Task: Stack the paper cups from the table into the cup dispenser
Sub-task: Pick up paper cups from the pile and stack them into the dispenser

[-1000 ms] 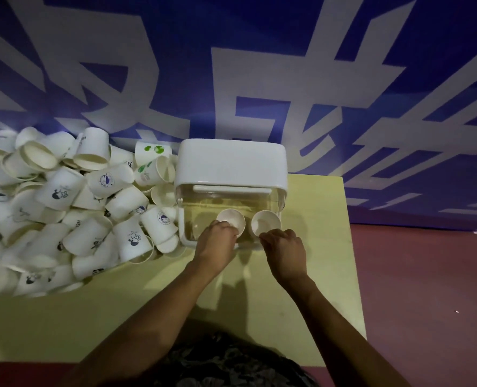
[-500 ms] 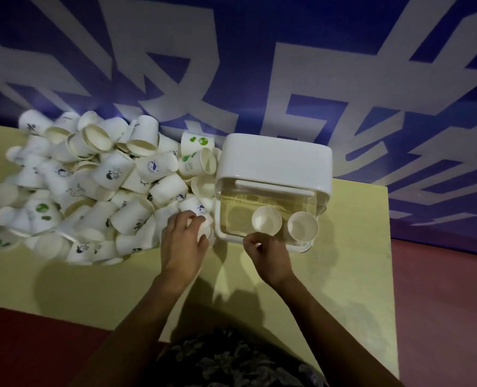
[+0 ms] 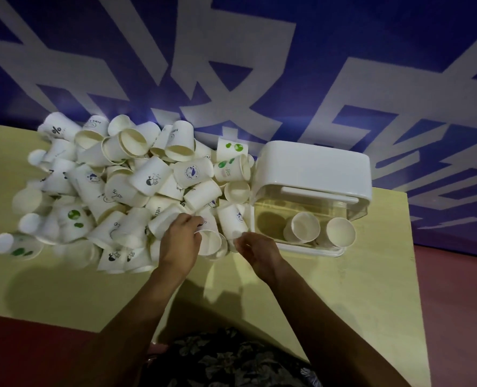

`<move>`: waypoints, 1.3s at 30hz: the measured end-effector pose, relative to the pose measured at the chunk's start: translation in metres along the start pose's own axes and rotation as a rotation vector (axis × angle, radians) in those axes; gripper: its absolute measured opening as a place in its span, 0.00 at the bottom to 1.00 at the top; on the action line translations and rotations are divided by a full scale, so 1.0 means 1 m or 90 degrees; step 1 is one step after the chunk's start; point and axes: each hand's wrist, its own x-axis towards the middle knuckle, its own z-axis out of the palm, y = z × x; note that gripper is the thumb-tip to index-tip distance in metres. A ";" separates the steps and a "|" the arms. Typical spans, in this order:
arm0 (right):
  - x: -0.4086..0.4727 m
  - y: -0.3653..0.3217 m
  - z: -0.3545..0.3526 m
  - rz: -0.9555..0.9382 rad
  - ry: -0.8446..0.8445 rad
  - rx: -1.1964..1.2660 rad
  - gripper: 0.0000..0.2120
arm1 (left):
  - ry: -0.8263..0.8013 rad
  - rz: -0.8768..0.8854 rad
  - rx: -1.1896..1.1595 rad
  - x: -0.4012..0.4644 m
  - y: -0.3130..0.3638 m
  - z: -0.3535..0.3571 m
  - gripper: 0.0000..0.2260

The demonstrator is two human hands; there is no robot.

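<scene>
A big pile of white paper cups (image 3: 125, 188) covers the left half of the yellow table (image 3: 371, 289). The cup dispenser (image 3: 312, 169), white-lidded with a clear body, stands at the right of the pile; two cup stacks (image 3: 304, 227) poke out of its front, openings toward me. My left hand (image 3: 180, 241) grips a cup (image 3: 211, 241) lying on its side at the pile's near edge. My right hand (image 3: 257, 250) hovers just right of that cup, fingers loosely curled, holding nothing.
A blue wall with large white characters (image 3: 231, 79) rises right behind the table. Dark red floor (image 3: 455, 317) lies beyond the table's right edge. The near part of the table in front of me is bare yellow surface.
Both hands have left the dispenser's cup stacks and moved left to the pile's near edge. My left hand has taken hold of a cup. The view has swung left.
</scene>
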 end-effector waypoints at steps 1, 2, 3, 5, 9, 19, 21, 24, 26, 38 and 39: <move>0.002 0.001 0.005 0.004 0.004 0.027 0.06 | 0.020 0.005 -0.001 0.001 -0.003 -0.005 0.15; 0.003 0.003 0.010 0.006 0.007 0.053 0.05 | 0.035 0.010 0.003 0.002 -0.006 -0.011 0.13; 0.003 0.003 0.014 0.008 0.012 0.072 0.05 | 0.047 0.015 0.006 0.004 -0.008 -0.015 0.12; 0.002 0.003 0.022 0.010 0.020 0.098 0.07 | 0.062 0.019 0.002 0.007 -0.012 -0.025 0.11; -0.002 0.002 0.030 -0.042 0.016 0.111 0.08 | 0.049 -0.002 -0.082 0.013 -0.021 -0.037 0.09; -0.067 -0.005 -0.025 -0.525 0.183 -0.310 0.03 | 0.001 0.004 -0.368 0.008 0.035 -0.046 0.07; -0.080 -0.007 -0.046 -0.636 0.246 -0.392 0.03 | -0.024 0.004 -0.407 0.005 0.058 -0.041 0.09; -0.095 -0.013 -0.076 -0.723 0.321 -0.408 0.05 | -0.064 0.003 -0.452 0.002 0.093 -0.030 0.08; -0.099 -0.020 -0.096 -0.759 0.372 -0.449 0.05 | -0.081 0.001 -0.479 0.002 0.114 -0.021 0.08; -0.085 -0.058 -0.183 -0.792 0.429 -0.702 0.06 | -0.111 -0.082 -0.465 0.004 0.188 0.047 0.04; -0.081 -0.060 -0.188 -0.781 0.417 -0.717 0.06 | -0.105 -0.097 -0.458 0.005 0.191 0.053 0.04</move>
